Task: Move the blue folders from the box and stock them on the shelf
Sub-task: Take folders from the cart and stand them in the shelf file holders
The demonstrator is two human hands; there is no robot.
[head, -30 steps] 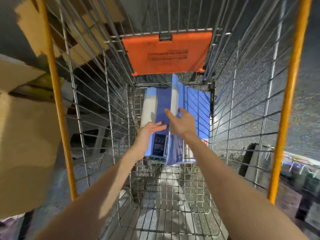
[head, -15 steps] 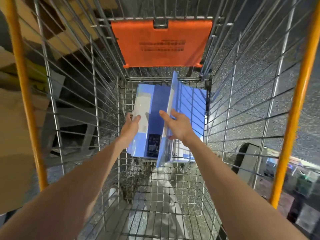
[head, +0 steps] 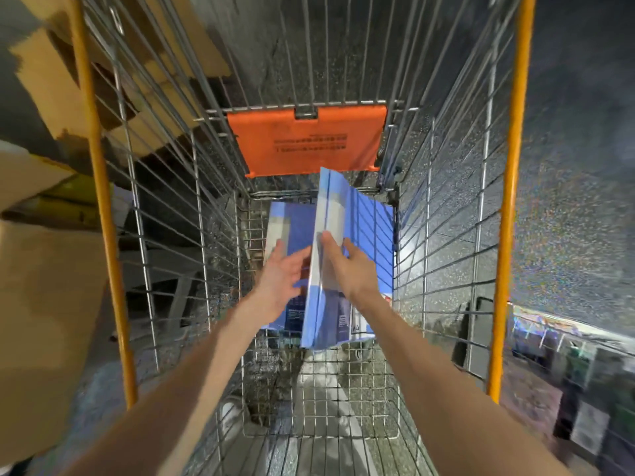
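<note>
Blue folders lie at the far end of a wire shopping cart (head: 220, 255). One blue folder (head: 326, 262) stands on edge, tilted, and my right hand (head: 347, 266) grips it, thumb on its left face and fingers behind. A second blue folder (head: 295, 228) lies flat on the cart floor to its left. My left hand (head: 280, 280) reaches over that flat folder with fingers spread, touching or just above it; I cannot tell which. More blue folder surface (head: 374, 228) shows behind my right hand.
An orange plastic flap (head: 305, 139) hangs on the cart's far end. Orange rails (head: 103, 201) run along both sides. Cardboard boxes (head: 41, 255) stand outside the cart at the left. Speckled floor and a dark object (head: 477, 324) lie to the right.
My left hand has moved right from the flat folder's left edge toward the upright folder. My right hand has raised the upright folder a little higher.
</note>
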